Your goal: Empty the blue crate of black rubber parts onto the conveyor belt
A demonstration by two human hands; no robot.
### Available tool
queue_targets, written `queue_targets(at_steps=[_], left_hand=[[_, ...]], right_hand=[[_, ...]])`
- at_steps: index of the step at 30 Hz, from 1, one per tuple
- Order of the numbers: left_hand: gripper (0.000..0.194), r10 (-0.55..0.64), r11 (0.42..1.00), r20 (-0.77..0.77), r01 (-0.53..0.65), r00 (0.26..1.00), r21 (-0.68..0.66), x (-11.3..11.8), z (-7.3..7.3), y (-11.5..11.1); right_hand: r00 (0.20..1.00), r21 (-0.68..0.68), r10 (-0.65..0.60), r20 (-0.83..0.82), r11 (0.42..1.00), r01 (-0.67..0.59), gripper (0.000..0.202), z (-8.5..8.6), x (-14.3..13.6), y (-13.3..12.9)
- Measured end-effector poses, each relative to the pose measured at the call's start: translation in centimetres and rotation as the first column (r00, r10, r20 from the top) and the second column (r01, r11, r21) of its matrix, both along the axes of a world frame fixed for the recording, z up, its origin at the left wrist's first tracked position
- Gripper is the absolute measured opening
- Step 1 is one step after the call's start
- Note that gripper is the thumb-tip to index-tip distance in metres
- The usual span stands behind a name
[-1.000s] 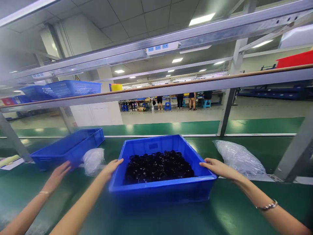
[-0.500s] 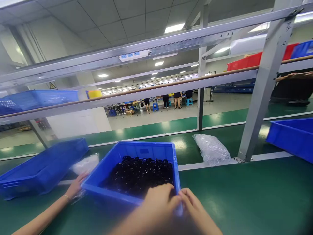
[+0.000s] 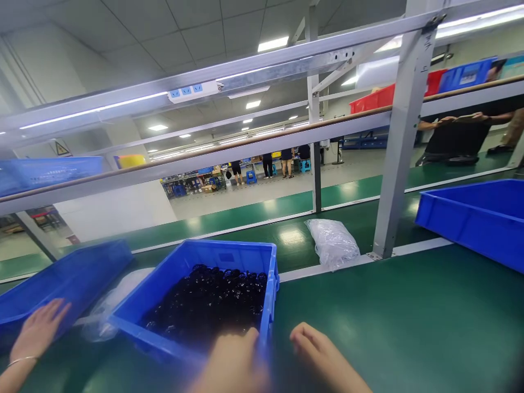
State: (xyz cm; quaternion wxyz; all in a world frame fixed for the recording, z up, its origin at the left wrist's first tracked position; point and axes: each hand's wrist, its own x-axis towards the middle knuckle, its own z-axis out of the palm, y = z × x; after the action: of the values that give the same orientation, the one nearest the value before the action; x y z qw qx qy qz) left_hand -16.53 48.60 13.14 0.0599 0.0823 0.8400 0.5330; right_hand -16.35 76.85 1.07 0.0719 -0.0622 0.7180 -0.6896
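A: Lower left of frame: a co-worker's hand (image 3: 39, 330), thin bracelet at the wrist, fingers spread flat and slack against the wall of a shallow blue bin (image 3: 69, 278). Holds nothing.

B: Next over?

A: A crumpled clear plastic bag (image 3: 107, 305) on the green table (image 3: 409, 327), wedged between the shallow bin and the deep blue crate (image 3: 266, 284). The crate sits lower centre, tilted in the frame, smooth moulded plastic, filled with glossy black ring-shaped parts (image 3: 208, 300).

B: The wearer's own hands?

A: Bottom edge, both blurred. Left hand (image 3: 233, 363) is on the crate's near rim, fingers curled over it; seems a grip, though I cannot tell for certain. Right hand (image 3: 323, 357) lies just beside the crate's near right corner, fingers loosely bent, grasping nothing, whether touching the wall I cannot tell.

B: Further right?

A: A second clear bag (image 3: 332, 243) past the white strip, beside a grey metal post (image 3: 395, 147). Another blue bin (image 3: 475, 218) at the right edge. A metal shelf rail (image 3: 245, 150) crosses above.
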Motion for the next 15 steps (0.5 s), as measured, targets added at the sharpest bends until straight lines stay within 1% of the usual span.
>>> queue_targets(at_steps=[1, 2, 4, 5, 7, 9, 10, 11, 15], left_hand=[[0.039, -0.033, 0.999, -0.005, 0.033, 0.999, -0.031, 0.1, -0.3, 1.9], [0.033, -0.064, 0.996, -0.011, 0.063, 0.998, -0.063, 0.1, -0.2, 3.4], [0.018, -0.130, 0.982, -0.030, 0.124, 0.991, -0.144, 0.2, 0.8, 5.0], [0.017, -0.164, 0.964, -0.045, 0.150, 0.985, -0.221, 0.2, 1.5, 5.3], [0.018, -0.231, 0.890, -0.067, 0.183, 0.971, -0.417, 0.2, 3.2, 5.6], [0.014, -0.272, 0.805, -0.074, 0.185, 0.959, -0.564, 0.1, 4.7, 5.6], [0.014, -0.277, 0.786, -0.075, 0.181, 0.958, -0.591, 0.0, 5.4, 5.5], [0.013, -0.275, 0.791, -0.076, 0.181, 0.958, -0.585, 0.0, 5.9, 5.5], [0.016, -0.247, 0.836, -0.064, 0.179, 0.967, -0.518, -0.3, 7.5, 5.2]], right_hand=[[1.000, 0.013, -0.004, -0.007, 1.000, 0.004, 0.035, 0.2, 0.3, 0.4], [1.000, 0.032, 0.000, -0.016, 0.999, 0.001, 0.031, 0.4, 0.5, 0.7], [0.997, 0.111, 0.024, -0.072, 0.994, -0.016, 0.028, 0.6, 0.5, 1.4], [0.993, 0.155, 0.034, -0.114, 0.988, -0.016, 0.027, 0.6, 0.2, 1.7], [0.979, 0.217, 0.035, -0.200, 0.976, 0.010, 0.025, 0.5, -0.9, 2.2], [0.964, 0.231, 0.028, -0.265, 0.972, 0.035, 0.022, 0.3, -2.6, 2.5], [0.958, 0.224, 0.021, -0.285, 0.974, 0.045, 0.021, 0.2, -3.6, 2.4], [0.951, 0.215, 0.013, -0.308, 0.975, 0.057, 0.020, 0.2, -4.6, 2.3], [0.927, 0.143, -0.064, -0.371, 0.982, 0.125, 0.027, 0.0, -8.3, 0.9]])
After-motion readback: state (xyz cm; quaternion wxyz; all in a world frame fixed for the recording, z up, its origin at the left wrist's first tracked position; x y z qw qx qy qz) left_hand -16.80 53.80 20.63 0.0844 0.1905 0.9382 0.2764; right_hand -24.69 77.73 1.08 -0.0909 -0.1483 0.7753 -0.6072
